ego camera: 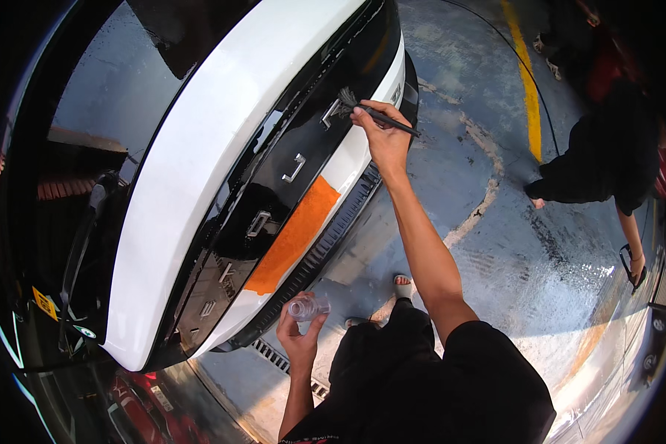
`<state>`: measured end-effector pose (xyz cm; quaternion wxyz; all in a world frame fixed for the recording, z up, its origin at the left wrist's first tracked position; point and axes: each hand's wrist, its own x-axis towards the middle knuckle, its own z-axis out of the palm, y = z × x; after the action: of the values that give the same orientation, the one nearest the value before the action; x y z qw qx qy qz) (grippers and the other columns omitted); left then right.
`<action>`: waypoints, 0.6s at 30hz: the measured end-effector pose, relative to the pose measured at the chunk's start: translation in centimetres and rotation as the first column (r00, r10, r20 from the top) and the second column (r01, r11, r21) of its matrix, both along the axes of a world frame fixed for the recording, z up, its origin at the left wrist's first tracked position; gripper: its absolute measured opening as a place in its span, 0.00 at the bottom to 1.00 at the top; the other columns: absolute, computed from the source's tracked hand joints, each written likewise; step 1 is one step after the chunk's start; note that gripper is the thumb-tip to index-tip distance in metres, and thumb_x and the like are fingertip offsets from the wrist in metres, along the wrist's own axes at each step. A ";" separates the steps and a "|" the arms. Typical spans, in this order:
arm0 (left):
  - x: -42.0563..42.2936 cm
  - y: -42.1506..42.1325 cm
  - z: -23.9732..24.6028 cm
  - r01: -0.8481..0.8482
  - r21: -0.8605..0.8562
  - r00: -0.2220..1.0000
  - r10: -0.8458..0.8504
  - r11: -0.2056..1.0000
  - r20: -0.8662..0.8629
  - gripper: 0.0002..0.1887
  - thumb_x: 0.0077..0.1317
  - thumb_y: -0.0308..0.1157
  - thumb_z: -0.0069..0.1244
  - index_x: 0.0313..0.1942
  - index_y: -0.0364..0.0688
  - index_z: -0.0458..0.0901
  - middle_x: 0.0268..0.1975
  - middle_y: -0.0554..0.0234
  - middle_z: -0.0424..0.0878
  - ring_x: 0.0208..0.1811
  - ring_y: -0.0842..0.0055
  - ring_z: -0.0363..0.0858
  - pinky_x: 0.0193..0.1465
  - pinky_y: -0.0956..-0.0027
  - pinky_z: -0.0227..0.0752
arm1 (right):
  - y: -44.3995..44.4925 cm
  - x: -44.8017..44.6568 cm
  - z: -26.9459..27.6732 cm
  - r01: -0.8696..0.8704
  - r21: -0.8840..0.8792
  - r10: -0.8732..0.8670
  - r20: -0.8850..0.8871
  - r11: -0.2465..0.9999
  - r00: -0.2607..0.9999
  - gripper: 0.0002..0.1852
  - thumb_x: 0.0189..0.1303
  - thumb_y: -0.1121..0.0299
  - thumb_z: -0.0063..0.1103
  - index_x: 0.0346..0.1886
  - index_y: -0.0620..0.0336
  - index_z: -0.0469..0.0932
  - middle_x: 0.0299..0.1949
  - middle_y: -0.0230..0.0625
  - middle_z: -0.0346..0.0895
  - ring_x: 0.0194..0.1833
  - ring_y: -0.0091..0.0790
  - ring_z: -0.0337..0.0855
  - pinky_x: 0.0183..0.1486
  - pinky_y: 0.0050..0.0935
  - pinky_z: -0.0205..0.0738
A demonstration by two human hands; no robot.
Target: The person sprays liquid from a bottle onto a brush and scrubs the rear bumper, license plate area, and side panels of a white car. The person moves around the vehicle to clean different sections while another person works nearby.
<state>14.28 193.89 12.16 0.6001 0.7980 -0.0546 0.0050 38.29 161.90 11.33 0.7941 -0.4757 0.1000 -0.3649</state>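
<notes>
My right hand (386,130) grips the dark handle of a detailing brush (347,104). Its splayed grey bristles touch or hover just beside a chrome letter (328,115) on the glossy black trim panel (361,77) of a white car's tailgate. More chrome letters, among them one mid-panel (294,168), run along this panel. In my left hand (299,333) is a small clear plastic bottle (309,307), its mouth facing up towards me. An orange cloth or cover (294,238) lies flat over the tailgate's number plate area, between my hands.
The black rear bumper (333,236) juts out below the tailgate. A drain grate (275,355) crosses the floor by my feet. On the right, a person in black (588,150) holds a dark object (631,269). A black hose or cable (524,64) crosses the blue-grey floor (449,50).
</notes>
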 end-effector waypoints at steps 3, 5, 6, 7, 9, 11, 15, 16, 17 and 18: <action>-0.6 0.3 -0.3 -0.027 -0.020 1.000 0.027 0.999 -0.004 0.23 0.61 0.20 0.74 0.56 0.31 0.87 0.59 0.52 0.87 0.63 0.66 0.85 0.69 0.61 0.77 | 2.6 -3.0 1.4 -0.164 -0.360 0.130 -0.117 0.918 0.985 0.11 0.68 0.77 0.76 0.51 0.70 0.88 0.38 0.39 0.91 0.41 0.26 0.92 0.49 0.25 0.87; -0.8 0.0 -0.2 -0.009 -0.021 1.000 0.009 1.000 -0.002 0.23 0.61 0.20 0.73 0.56 0.31 0.87 0.59 0.52 0.87 0.64 0.65 0.85 0.69 0.60 0.77 | 0.3 -1.4 1.3 -0.063 -0.065 0.059 -0.061 0.996 0.996 0.13 0.68 0.77 0.76 0.53 0.71 0.87 0.39 0.39 0.91 0.42 0.28 0.93 0.52 0.27 0.88; -1.0 -0.1 -0.1 -0.004 -0.030 1.000 0.004 1.000 0.000 0.23 0.61 0.20 0.73 0.56 0.31 0.87 0.59 0.52 0.87 0.64 0.65 0.85 0.69 0.59 0.77 | -1.1 -0.4 0.8 0.041 -0.060 -0.045 -0.064 0.997 0.997 0.13 0.68 0.77 0.76 0.53 0.71 0.87 0.39 0.41 0.91 0.42 0.29 0.94 0.53 0.28 0.89; -0.8 -0.3 0.0 0.000 -0.040 1.000 0.000 0.999 0.008 0.22 0.61 0.20 0.73 0.56 0.31 0.87 0.59 0.52 0.87 0.64 0.65 0.85 0.69 0.59 0.77 | -1.3 0.2 0.9 0.086 -0.048 -0.088 -0.024 0.995 0.996 0.13 0.68 0.77 0.77 0.53 0.71 0.87 0.40 0.42 0.91 0.43 0.28 0.93 0.53 0.28 0.89; -1.0 -0.2 -0.3 -0.002 -0.046 1.000 0.003 0.999 0.019 0.22 0.61 0.20 0.73 0.56 0.31 0.87 0.59 0.52 0.87 0.64 0.64 0.86 0.69 0.58 0.77 | 2.0 -1.1 0.5 -0.131 -0.134 0.120 -0.090 0.982 0.989 0.13 0.68 0.76 0.77 0.52 0.70 0.87 0.41 0.41 0.91 0.43 0.27 0.93 0.52 0.27 0.89; -1.6 0.1 -0.6 -0.019 -0.057 1.000 0.019 0.998 0.003 0.22 0.61 0.20 0.73 0.56 0.31 0.87 0.59 0.52 0.87 0.64 0.64 0.86 0.69 0.58 0.77 | 3.5 -2.4 0.9 -0.197 -0.233 0.196 -0.027 0.952 0.980 0.12 0.69 0.76 0.76 0.52 0.70 0.87 0.41 0.40 0.91 0.44 0.27 0.93 0.51 0.24 0.89; -1.9 -0.4 -0.1 -0.009 -0.108 1.000 0.009 0.994 0.006 0.23 0.61 0.20 0.73 0.56 0.31 0.87 0.59 0.52 0.87 0.64 0.65 0.85 0.69 0.59 0.77 | -0.9 0.4 -0.2 0.071 -0.064 -0.072 -0.018 0.995 0.997 0.12 0.70 0.76 0.74 0.54 0.69 0.87 0.41 0.42 0.92 0.43 0.29 0.94 0.50 0.27 0.90; -2.1 -0.1 -0.3 -0.010 -0.090 1.000 0.011 0.996 0.013 0.23 0.61 0.20 0.73 0.56 0.31 0.87 0.60 0.52 0.87 0.64 0.65 0.85 0.69 0.60 0.77 | 0.6 -0.1 0.1 -0.033 -0.104 0.031 -0.020 0.994 0.999 0.13 0.71 0.75 0.74 0.54 0.70 0.87 0.41 0.43 0.92 0.43 0.30 0.94 0.50 0.28 0.90; -2.5 0.4 -0.5 -0.011 -0.071 1.000 0.013 0.997 0.020 0.23 0.61 0.20 0.73 0.56 0.31 0.87 0.60 0.52 0.87 0.64 0.66 0.85 0.69 0.60 0.77 | 2.4 -1.2 0.1 -0.135 -0.145 0.133 -0.026 0.980 0.991 0.13 0.71 0.75 0.74 0.55 0.71 0.87 0.41 0.43 0.92 0.43 0.30 0.94 0.51 0.28 0.90; -2.9 0.5 -0.6 -0.004 -0.055 1.000 0.006 0.998 0.024 0.23 0.61 0.19 0.73 0.56 0.30 0.87 0.60 0.52 0.87 0.64 0.66 0.85 0.69 0.60 0.77 | 3.2 -2.4 0.3 -0.223 -0.179 0.224 -0.013 0.958 0.974 0.14 0.71 0.74 0.75 0.55 0.71 0.87 0.42 0.44 0.92 0.43 0.31 0.94 0.51 0.28 0.90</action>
<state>11.43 194.36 11.53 0.6211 0.7812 -0.0597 0.0175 35.88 165.06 11.63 0.7845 -0.5522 0.0096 -0.2820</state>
